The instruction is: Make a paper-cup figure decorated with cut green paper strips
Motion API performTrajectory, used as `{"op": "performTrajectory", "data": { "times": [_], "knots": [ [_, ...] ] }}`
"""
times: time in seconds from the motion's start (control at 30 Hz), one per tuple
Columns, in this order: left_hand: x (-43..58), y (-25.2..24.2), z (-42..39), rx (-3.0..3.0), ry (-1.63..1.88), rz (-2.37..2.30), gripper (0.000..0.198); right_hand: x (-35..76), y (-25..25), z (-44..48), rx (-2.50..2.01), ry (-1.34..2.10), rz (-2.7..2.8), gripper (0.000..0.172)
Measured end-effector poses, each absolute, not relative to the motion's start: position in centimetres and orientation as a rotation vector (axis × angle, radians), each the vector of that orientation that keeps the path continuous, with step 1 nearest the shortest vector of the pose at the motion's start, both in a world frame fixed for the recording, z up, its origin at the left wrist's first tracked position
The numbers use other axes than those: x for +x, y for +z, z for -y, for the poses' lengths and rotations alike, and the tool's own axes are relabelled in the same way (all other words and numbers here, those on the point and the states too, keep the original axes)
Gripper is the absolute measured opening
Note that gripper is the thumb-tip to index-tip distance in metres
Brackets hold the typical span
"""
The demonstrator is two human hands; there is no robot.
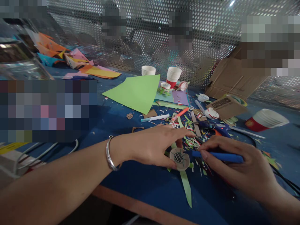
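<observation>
Low over the blue table, a small round cup-base piece (179,158) carries a dark drawn grid, and green paper strips stick out from under it. One long strip (186,189) points toward the table's front edge. My left hand (157,143), with a silver bracelet at the wrist, steadies the piece between thumb and fingers. Some of those fingers are hidden behind it. From the right, my right hand (241,162) grips a blue marker (220,157) whose dark tip points at the piece's right rim. Whether the tip touches it, I cannot tell.
Paper scraps (192,142) lie just beyond my hands, near a blue glue gun (214,126). Further back are a green sheet (136,93), stacked paper cups (173,76) and cardboard (227,107). More cups (267,120) lie at right. A perforated metal screen (150,34) stands behind.
</observation>
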State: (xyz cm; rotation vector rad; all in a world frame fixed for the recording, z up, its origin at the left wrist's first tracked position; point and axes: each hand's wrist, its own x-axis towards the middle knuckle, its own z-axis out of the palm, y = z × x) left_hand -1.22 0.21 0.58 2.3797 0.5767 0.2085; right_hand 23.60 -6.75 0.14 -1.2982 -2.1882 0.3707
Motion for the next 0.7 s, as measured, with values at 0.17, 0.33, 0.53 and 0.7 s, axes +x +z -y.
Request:
{"op": "performTrajectory", "data": {
  "times": [0.17, 0.33, 0.53, 0.7],
  "knots": [
    [-1.19, 0.72, -0.18, 2.372, 0.198, -0.579, 0.085, 23.45, 0.3, 6.69, -1.303, 0.375, 2.221, 0.011],
    [-1.25, 0.58, -0.1, 2.385, 0.206, -0.582, 0.086, 23.26, 0.2, 6.8, -1.299, 0.347, 2.192, 0.012],
    [-1.37, 0.45, -0.1, 2.406, 0.214, -0.585, 0.086, 23.07, 0.13, 7.02, -1.3, 0.348, 2.194, 0.012],
    [-1.36, 0.41, -0.13, 2.403, 0.227, -0.568, 0.085, 22.89, 0.08, 7.0, -1.317, 0.335, 2.173, 0.013]
  ]
}}
